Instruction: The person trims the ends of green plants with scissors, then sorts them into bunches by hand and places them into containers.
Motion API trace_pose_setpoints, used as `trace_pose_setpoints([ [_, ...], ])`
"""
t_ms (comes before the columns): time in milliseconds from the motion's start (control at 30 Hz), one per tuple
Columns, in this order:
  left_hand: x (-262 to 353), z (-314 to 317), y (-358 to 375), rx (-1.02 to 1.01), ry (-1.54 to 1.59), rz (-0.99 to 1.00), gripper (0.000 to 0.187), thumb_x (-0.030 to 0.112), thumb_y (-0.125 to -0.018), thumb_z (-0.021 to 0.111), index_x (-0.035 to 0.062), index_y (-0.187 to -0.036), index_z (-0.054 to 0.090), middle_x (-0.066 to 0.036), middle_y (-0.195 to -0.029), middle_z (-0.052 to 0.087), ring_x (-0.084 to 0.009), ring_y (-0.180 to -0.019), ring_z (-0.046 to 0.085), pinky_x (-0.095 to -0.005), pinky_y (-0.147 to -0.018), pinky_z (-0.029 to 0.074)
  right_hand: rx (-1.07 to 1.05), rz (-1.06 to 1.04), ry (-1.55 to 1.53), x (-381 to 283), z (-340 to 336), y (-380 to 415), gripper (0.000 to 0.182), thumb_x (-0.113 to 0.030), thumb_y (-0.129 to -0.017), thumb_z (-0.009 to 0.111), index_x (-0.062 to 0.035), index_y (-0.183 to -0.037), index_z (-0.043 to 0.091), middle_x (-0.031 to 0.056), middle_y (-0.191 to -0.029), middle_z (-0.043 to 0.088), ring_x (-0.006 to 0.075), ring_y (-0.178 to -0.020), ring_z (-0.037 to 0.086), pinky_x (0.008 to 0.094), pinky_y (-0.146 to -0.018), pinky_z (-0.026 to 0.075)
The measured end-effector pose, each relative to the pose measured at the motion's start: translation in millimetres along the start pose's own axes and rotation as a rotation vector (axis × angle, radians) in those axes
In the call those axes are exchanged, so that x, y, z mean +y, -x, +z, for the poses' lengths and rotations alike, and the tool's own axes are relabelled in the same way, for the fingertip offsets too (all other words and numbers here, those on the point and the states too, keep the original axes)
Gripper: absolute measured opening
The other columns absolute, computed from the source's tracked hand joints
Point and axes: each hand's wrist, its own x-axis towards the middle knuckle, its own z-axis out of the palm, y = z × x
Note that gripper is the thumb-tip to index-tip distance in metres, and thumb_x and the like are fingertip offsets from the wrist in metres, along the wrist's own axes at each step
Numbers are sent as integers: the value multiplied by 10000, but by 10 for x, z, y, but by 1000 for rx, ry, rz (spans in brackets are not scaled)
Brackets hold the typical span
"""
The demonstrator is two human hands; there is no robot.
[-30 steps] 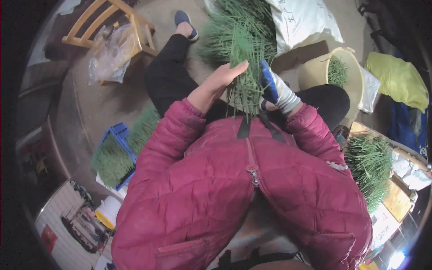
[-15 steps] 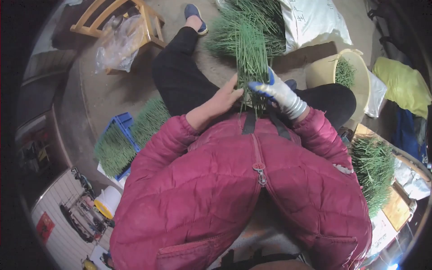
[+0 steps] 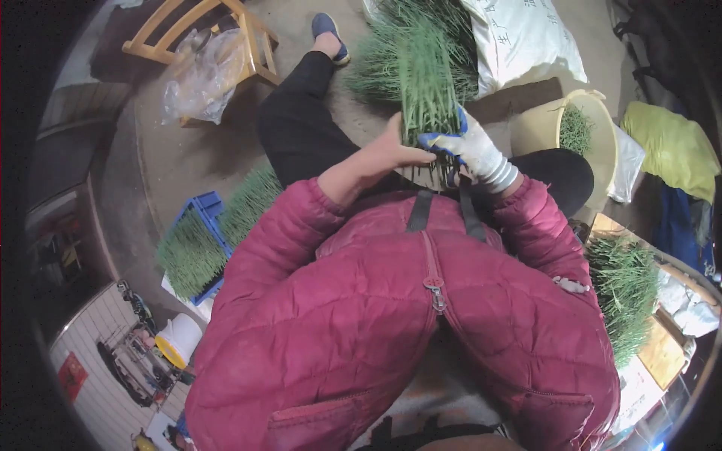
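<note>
A bundle of long, thin green stalks (image 3: 427, 75) stands between my two hands, its lower ends toward my lap. My bare left hand (image 3: 382, 152) grips its left side, with the thumb across the front. On the other side, my right hand (image 3: 481, 152) wears a white and blue glove and closes around the lower stalks. The thumbs almost meet in front of the bundle. Behind it, a large heap of the same stalks (image 3: 376, 68) lies on the floor.
A cream bucket (image 3: 538, 128) with short green pieces stands at right, near a white sack (image 3: 519, 37) and a yellow-green sack (image 3: 669, 143). More stalks (image 3: 620, 293) lie at lower right. Left are a blue crate (image 3: 207, 203) of stalks and a wooden chair (image 3: 259, 56).
My left hand has shifted right and its thumb now reaches across the front of the bundle. The stalks' lower ends sit higher, more gathered between both hands.
</note>
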Motion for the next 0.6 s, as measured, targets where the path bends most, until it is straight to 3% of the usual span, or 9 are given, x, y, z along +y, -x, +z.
trace_pose_setpoints([
  [33,-54,31,-73,-46,77,73,717,95,-661,734,60,-1191,253,-166,-1022,442,-179,-875,478,-289,-670,464,84,251,-261,-90,62,-50,532,-315,-707,609,-69,-1168,510,149,-1107,513,252,-1011,526,377,-928,417],
  [67,-107,68,-154,-95,153,145,508,2,-656,708,46,-1079,431,-87,-844,561,-131,-665,570,-269,-511,518,169,503,-521,-177,118,-93,511,-63,-737,694,-48,-1187,453,99,-1054,602,171,-955,571,321,-891,463],
  [133,42,60,-52,-188,72,12,469,-1,-673,647,68,-1058,388,-61,-783,488,-98,-567,478,-223,-402,395,96,517,-547,-199,27,-58,558,17,-736,656,-41,-1226,396,144,-1036,610,217,-919,622,338,-850,507],
  [167,62,48,-35,-219,47,-37,457,-2,-678,626,75,-1051,374,-52,-762,464,-87,-534,447,-208,-366,354,73,526,-558,-192,-13,-37,576,43,-736,644,-39,-1239,377,159,-1030,613,233,-907,639,343,-837,521],
  [267,4,-16,-81,-310,-140,-31,522,16,-737,522,50,-1174,237,-121,-877,414,-142,-520,475,-242,-400,447,-82,474,-472,-117,-100,-40,732,26,-755,639,-56,-1363,240,142,-1109,556,236,-932,629,352,-862,510],
  [367,31,72,-164,-249,-62,-20,730,-52,-642,450,32,-1312,172,-105,-1008,396,-107,-731,410,-223,-556,404,-65,423,-351,-40,-82,-76,670,20,-737,668,-69,-1295,308,85,-1109,519,166,-934,595,315,-911,465],
  [467,121,182,-178,-82,20,43,579,131,-718,643,126,-1177,291,-64,-958,489,-115,-733,532,-251,-557,507,152,495,-434,-74,83,-59,894,-73,-666,791,-50,-1365,234,115,-1193,536,144,-1077,513,313,-979,398],
  [567,39,137,-227,-67,132,23,646,112,-711,674,126,-1220,277,-69,-1002,488,-132,-785,538,-284,-608,520,196,334,-501,86,135,-12,886,-23,-721,741,-75,-1397,170,129,-1211,518,178,-1077,525,340,-976,413],
  [600,31,95,-223,-137,155,-14,678,82,-739,656,144,-1246,209,-71,-945,452,-117,-692,504,-268,-573,503,104,332,-473,39,84,-34,868,-70,-731,736,-54,-1393,174,132,-1247,484,180,-1122,486,346,-993,387],
])
